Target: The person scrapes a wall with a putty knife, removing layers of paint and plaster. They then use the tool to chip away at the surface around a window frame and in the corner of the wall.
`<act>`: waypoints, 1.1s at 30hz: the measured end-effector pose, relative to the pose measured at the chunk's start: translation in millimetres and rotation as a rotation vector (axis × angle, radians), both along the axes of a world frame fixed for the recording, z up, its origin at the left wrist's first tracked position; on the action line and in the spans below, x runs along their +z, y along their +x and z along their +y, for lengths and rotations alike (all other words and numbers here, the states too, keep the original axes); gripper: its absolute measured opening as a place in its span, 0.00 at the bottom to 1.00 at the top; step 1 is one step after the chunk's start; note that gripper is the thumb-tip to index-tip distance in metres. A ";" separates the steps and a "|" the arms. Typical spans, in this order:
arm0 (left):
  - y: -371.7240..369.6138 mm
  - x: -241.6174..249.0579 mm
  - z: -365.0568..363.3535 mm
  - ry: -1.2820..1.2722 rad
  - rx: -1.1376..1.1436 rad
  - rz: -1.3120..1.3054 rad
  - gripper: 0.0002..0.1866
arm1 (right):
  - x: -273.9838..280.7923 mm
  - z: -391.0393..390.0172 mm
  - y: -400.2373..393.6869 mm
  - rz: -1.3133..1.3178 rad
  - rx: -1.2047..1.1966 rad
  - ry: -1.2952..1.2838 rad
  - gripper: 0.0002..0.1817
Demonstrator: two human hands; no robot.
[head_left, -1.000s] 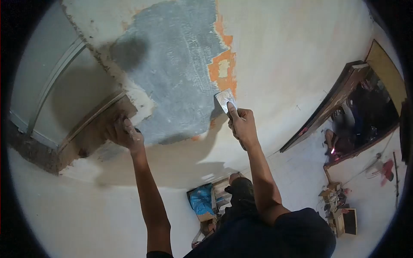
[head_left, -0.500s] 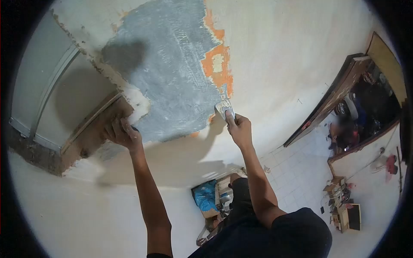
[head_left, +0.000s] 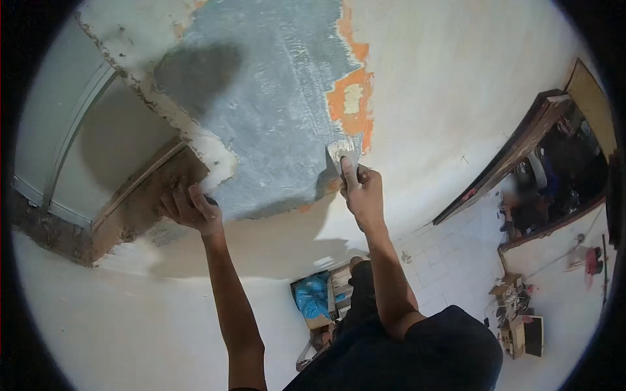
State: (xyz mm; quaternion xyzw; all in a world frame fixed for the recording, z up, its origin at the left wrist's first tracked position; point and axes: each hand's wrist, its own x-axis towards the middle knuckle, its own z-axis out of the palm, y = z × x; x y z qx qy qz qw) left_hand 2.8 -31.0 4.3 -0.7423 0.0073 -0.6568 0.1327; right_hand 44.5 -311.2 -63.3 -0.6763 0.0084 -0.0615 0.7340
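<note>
My right hand (head_left: 365, 199) grips a putty knife (head_left: 342, 152) with the thumb along its blade. The wide blade, smeared with pale filler, lies against the lower right part of a grey patch (head_left: 274, 111) on the wall. Orange paint (head_left: 349, 107) shows in a ragged strip at the patch's right border. My left hand (head_left: 192, 208) is at the lower corner of a recessed opening, over its brown rough ledge (head_left: 153, 189), fingers curled. A small dark piece (head_left: 211, 201) shows by its thumb; I cannot tell what it is.
A metal-framed panel (head_left: 78, 130) stands in the opening at left. Below are a blue plastic bag (head_left: 313, 293) and clutter beside my legs. At right, a wooden-framed doorway (head_left: 502, 156) leads to a dark room where a person (head_left: 525, 202) is. Boxes (head_left: 515, 329) lie lower right.
The view has shifted slightly, so the patch appears farther right. The putty knife has moved a little up and left across the grey patch. My left hand stays at the ledge.
</note>
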 end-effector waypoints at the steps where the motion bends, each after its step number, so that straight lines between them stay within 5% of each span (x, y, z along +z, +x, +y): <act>1: -3.5 6.6 -8.4 0.009 0.028 -0.009 0.08 | 7.0 -5.2 -1.3 0.082 0.057 -0.012 0.27; 5: -4.9 -0.2 -5.8 -0.102 -0.028 0.057 0.08 | 31.7 -11.4 -7.7 0.083 0.044 -0.040 0.21; 7: 4.6 -18.4 20.4 -0.128 -0.055 0.005 0.21 | 28.6 -12.0 -9.8 0.067 0.078 0.008 0.19; 13: -0.6 -4.7 -6.3 -0.185 -0.055 0.006 0.19 | -28.0 -21.0 -24.8 -0.028 0.011 0.112 0.12; 16: 3.0 -14.5 10.1 -0.112 -0.092 0.009 0.23 | -39.5 -22.4 -19.6 0.124 0.139 0.304 0.10; 25: -0.2 -7.9 -5.8 -0.346 -0.149 0.014 0.26 | -41.8 -3.8 -9.5 0.068 -0.081 0.351 0.15; 33: 1.5 -9.3 -2.7 -0.260 -0.199 -0.029 0.21 | 2.4 -9.0 -2.8 -0.004 -0.045 0.311 0.17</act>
